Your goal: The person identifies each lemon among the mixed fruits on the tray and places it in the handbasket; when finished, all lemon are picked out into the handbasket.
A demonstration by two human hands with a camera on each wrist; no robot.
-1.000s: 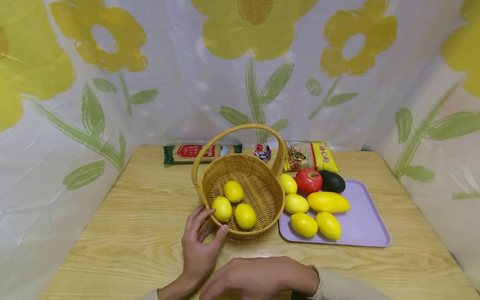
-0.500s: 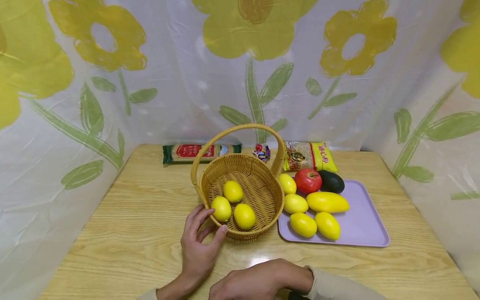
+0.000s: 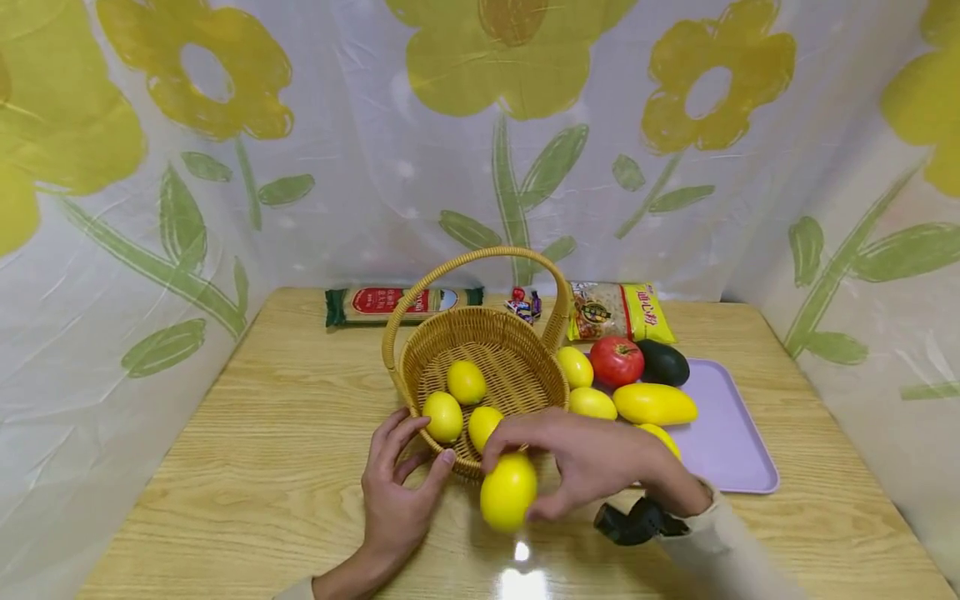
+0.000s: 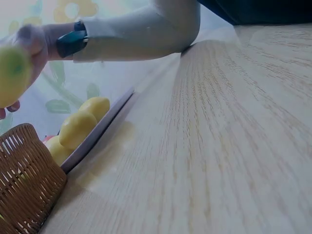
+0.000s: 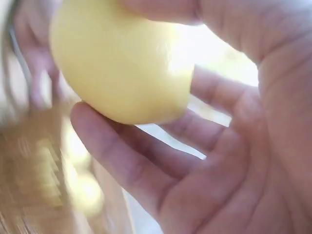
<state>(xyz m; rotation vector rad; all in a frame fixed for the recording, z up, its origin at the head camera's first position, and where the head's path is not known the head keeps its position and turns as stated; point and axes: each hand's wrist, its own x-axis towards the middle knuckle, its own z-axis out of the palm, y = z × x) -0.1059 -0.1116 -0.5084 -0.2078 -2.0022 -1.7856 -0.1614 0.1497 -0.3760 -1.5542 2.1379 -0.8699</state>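
Observation:
A round wicker basket [image 3: 525,358] with a tall handle stands mid-table, with three lemons inside, one being this lemon [image 3: 467,382]. My left hand [image 3: 397,492] holds the basket's near-left rim, fingertips and thumb bent at the edge. In front of the basket, my right hand [image 3: 592,462] grips another lemon [image 3: 508,492] above the table. The right wrist view shows that lemon [image 5: 122,63] between thumb and fingers. On a lilac tray [image 3: 727,433] at the right lie more lemons, a mango-like yellow fruit [image 3: 656,404], a pomegranate-like red fruit [image 3: 617,362] and a dark green oval fruit [image 3: 663,363].
Along the table's back lie a green-ended pasta pack [image 3: 375,305], a few wrapped sweets [image 3: 525,306] and a yellow food bag [image 3: 622,312]. A flowered curtain [image 3: 337,167] encloses the back and sides. The basket's right side stands close to the tray.
My right hand has risen from the table's near edge toward the basket's front right and now holds a lemon in view. My left hand and the basket have stayed put.

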